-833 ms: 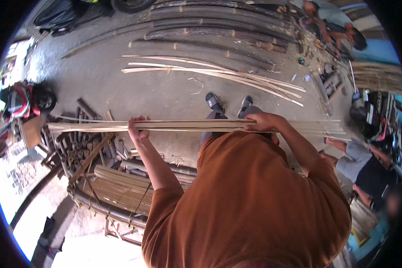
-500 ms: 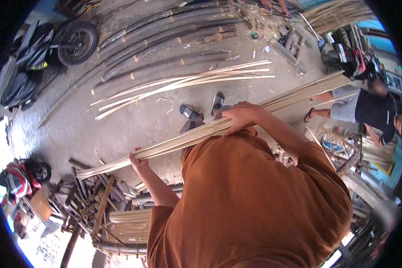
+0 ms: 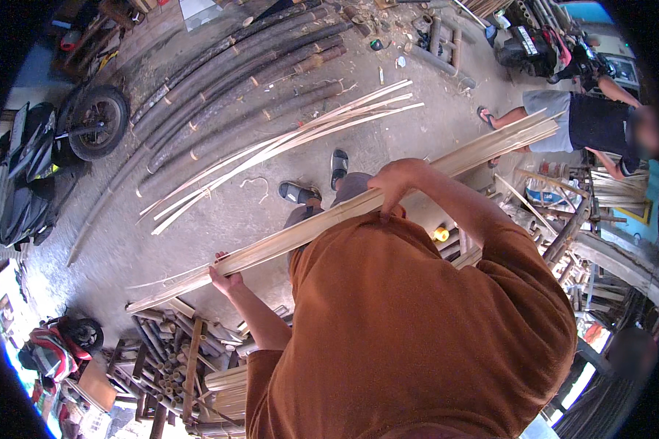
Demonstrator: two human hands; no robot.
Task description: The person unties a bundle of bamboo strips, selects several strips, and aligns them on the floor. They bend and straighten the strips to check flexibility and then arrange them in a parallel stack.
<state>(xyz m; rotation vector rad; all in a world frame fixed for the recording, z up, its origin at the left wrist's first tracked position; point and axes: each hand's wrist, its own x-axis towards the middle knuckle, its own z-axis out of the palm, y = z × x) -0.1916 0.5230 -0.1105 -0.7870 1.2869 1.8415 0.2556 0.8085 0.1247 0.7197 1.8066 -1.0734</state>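
A long bundle of pale split bamboo strips (image 3: 300, 233) crosses in front of my body, from the lower left up to the right. My left hand (image 3: 225, 274) grips it nearer the left end, with fingers curled round the far edge. Near its middle, my right hand (image 3: 395, 186) holds it from above, close to my chest; the thumb and fingers clasp the strips. At the left tip one thin strip stands slightly apart from the others. The right end fans a little beside another person's leg.
Several loose bamboo strips (image 3: 285, 146) lie on the floor ahead, before a row of dark bamboo poles (image 3: 227, 95). A motorcycle (image 3: 66, 146) stands at left, a red one (image 3: 51, 351) at lower left. Cut bamboo tubes (image 3: 172, 358) are piled nearby. Another person (image 3: 593, 124) is at right.
My view has turned somewhat. The strips in my hands now sit closer together, and the other person at the right has shifted. Both hands keep their grip.
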